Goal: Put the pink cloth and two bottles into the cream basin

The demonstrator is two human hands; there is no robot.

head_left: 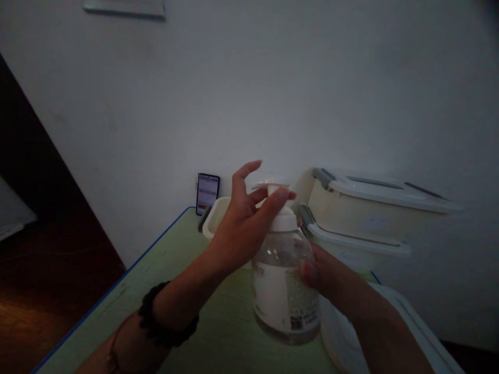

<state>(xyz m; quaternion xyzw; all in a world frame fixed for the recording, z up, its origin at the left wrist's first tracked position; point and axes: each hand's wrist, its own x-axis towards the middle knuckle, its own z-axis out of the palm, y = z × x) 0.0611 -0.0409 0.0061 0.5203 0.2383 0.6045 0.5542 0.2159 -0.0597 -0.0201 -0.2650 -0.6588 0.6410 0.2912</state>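
A clear pump bottle [273,296] with a white label and a white pump top stands upright in front of me, above the green table. My left hand [249,218] has its thumb and fingers closed around the neck of the pump, just under its flat head, while the index finger sticks up free. Around the bottle's right side wraps my right hand [317,270], its thumb on the label's edge and its other fingers hidden behind the bottle. Whether the bottle's base touches the table I cannot tell.
Behind my left hand sits an open white container [212,221]. A phone [207,193] leans on the wall at the table's back corner. Two lidded boxes [358,208] are stacked at the right, and a pale lid [343,337] lies nearer. The green table [163,259] has a blue edge.
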